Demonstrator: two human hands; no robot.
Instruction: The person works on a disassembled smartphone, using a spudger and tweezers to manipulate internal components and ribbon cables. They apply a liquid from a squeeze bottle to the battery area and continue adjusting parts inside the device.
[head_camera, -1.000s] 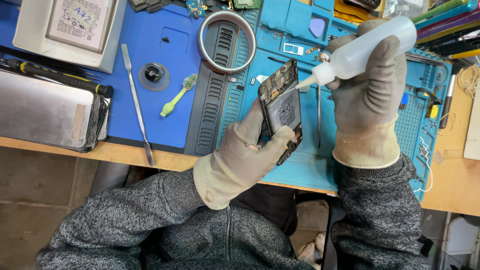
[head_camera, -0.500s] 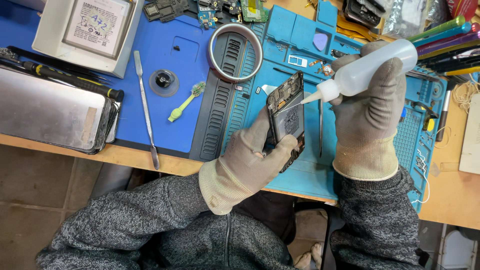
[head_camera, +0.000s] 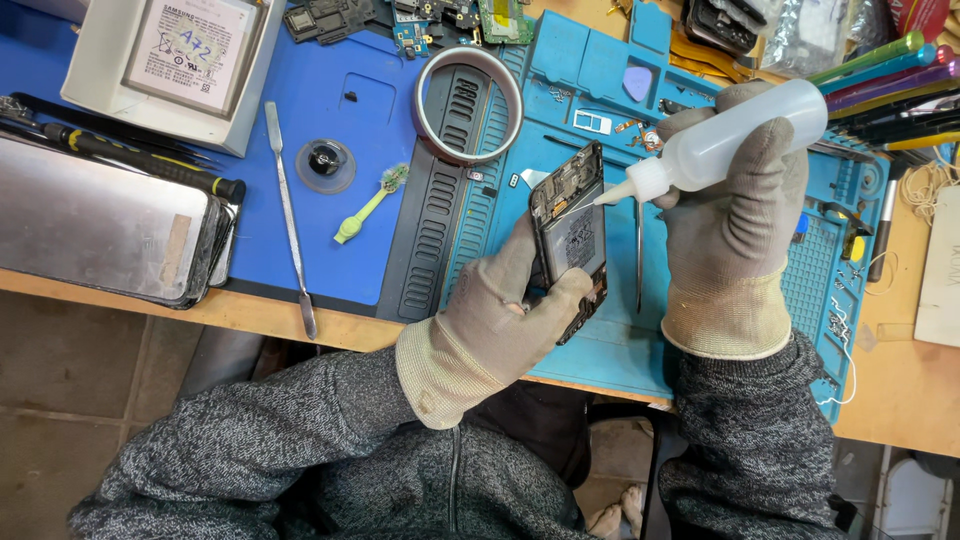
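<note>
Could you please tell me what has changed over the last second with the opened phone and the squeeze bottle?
Little changed. The right hand still grips the squeeze bottle, nozzle at the upper edge of the opened phone, which the left hand still holds tilted. Nothing was let go. The metal spudger and tape ring stayed put.

Both arms are clad in grey knitted sleeves and both hands in beige gloves. The left hand is raised from below, palm turned upward, its fingers curled shut and the thumb pressed across the front. The right hand is held just beside it, back toward the camera, fingers wrapped tightly closed, wrist bent downward.
</note>
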